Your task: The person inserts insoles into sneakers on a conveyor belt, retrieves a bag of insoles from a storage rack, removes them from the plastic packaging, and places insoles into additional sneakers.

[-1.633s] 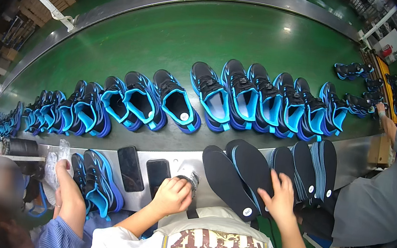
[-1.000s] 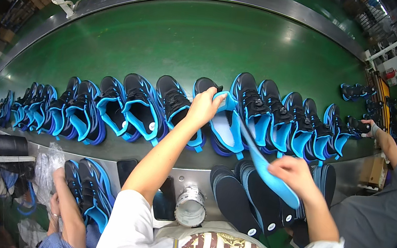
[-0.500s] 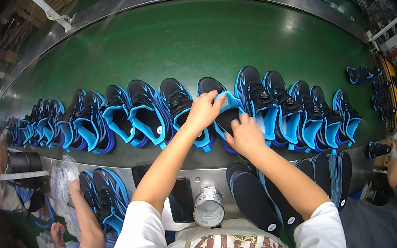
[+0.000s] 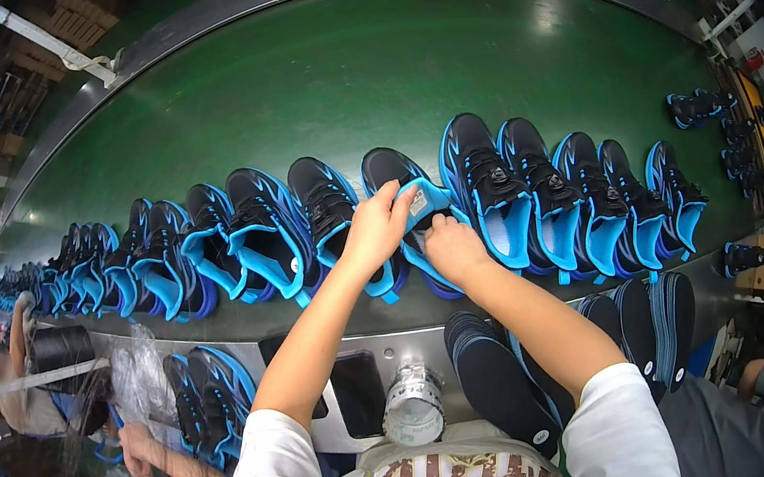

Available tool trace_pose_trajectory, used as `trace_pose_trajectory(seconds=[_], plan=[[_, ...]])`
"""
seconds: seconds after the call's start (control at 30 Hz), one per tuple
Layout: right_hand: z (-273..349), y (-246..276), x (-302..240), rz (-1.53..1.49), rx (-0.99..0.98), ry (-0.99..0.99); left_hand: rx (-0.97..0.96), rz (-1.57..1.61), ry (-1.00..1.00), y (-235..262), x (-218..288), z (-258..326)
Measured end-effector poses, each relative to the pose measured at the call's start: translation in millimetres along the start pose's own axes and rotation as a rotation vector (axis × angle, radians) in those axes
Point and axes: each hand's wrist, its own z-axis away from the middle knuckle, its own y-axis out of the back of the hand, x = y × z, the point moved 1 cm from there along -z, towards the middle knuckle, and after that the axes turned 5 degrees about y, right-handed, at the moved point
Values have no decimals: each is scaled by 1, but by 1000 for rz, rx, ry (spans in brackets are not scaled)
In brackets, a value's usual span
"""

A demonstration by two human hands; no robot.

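Observation:
A black and blue sneaker (image 4: 392,165) stands on the green belt, toe pointing away from me. My left hand (image 4: 378,225) is closed on its blue-lined tongue (image 4: 427,202) and holds it up and open. Into the opening reaches my right hand (image 4: 457,251), its fingers curled and their tips partly hidden inside the shoe; what they grip cannot be seen. Right beside it stands another sneaker (image 4: 486,180), and on the left side a further one (image 4: 322,194). Below my right forearm lie stacked black insoles (image 4: 504,375) with blue edges.
Sneakers line the green belt (image 4: 325,86) on both sides. On the metal ledge are a dark phone (image 4: 358,392), a clear plastic-wrapped roll (image 4: 415,405) and more insoles (image 4: 668,324). A co-worker's hand (image 4: 138,443) is at lower left, near a pair of sneakers (image 4: 211,399).
My right hand has moved deeper into the shoe, and the black piece seen in its opening now shows less. My left hand still holds the tongue. The co-worker's hand at lower left has moved down.

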Motion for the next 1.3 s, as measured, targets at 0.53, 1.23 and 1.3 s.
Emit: trace_pose_trajectory(seconds=[0.53,1.23,1.3], plan=[[-7,4,1,125,-409,152,116,-261,-226,-10,-12,12],[-36,7,-7,332,-856,505,285,-297,-399,-3,0,11],[-34,4,-4,381,-810,616,230,-367,-445,-2,-1,9]])
